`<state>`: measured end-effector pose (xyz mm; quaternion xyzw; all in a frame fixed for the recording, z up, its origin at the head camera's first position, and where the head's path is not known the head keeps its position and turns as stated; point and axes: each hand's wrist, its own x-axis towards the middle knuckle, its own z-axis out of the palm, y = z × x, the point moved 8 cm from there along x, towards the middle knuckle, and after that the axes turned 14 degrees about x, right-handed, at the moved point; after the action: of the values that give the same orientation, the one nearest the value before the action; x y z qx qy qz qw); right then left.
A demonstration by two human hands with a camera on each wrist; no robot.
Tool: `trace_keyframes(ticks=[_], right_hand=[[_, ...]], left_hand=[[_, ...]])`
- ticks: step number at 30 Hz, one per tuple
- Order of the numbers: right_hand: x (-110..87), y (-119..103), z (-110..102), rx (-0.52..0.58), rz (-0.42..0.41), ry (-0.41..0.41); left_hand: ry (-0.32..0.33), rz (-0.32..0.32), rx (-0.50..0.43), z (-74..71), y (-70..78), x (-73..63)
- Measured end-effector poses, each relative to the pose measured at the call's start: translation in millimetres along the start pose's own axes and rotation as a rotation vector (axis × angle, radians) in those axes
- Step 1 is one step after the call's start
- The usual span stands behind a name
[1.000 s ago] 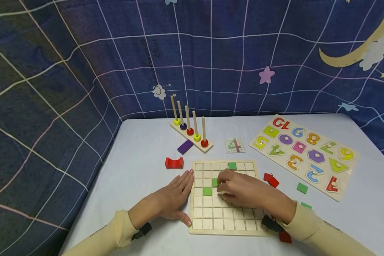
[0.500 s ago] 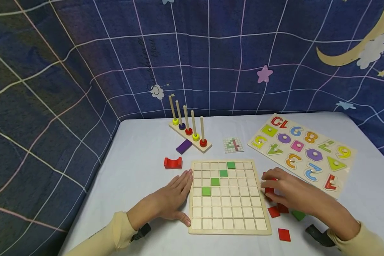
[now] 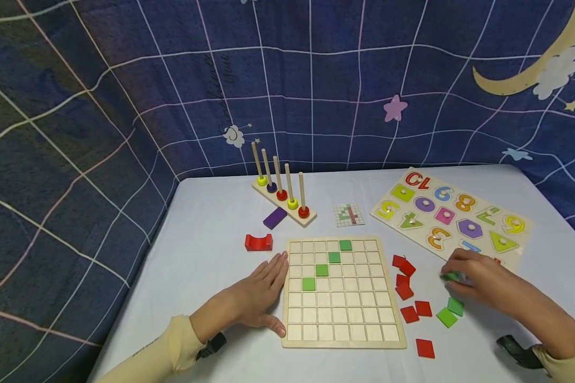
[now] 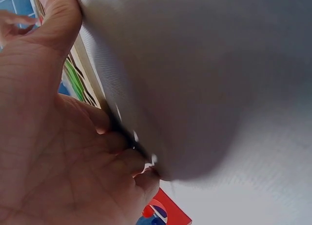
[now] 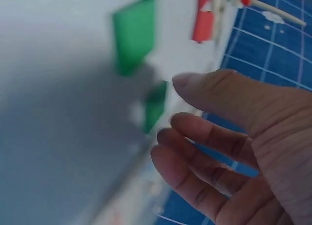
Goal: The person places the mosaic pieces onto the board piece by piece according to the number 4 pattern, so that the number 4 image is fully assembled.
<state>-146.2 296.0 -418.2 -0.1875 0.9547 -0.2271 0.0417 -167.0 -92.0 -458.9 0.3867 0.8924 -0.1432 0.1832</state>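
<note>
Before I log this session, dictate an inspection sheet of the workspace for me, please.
Surface: white tablecloth, light-coloured and spread under everything.
Job's things: wooden grid board with four green tiles in a diagonal; right of it, seven red tiles and three loose green tiles; beyond it, a printed grid card.
Clutter: ringed peg stand, purple block, red arched block, number-and-shape puzzle board.
Hands: left hand rests at the grid board's left edge; right hand is at one loose green tile, contact unclear.
Cables: nothing seen.
Surroundings: navy grid-patterned curtain behind and on the left.
</note>
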Motion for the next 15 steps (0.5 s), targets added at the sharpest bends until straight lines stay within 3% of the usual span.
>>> trace_keyframes(ticks=[8, 15], right_hand=[[3.8, 2.7, 6.3, 0.025, -0.029, 0.009], [9.7, -12.4, 6.7, 0.016, -0.066, 0.014]], left_hand=[[-0.001, -0.007, 0.007, -0.5, -1.7, 0.2], [-0.015, -0.014, -0.003, -0.6, -0.3, -1.9]])
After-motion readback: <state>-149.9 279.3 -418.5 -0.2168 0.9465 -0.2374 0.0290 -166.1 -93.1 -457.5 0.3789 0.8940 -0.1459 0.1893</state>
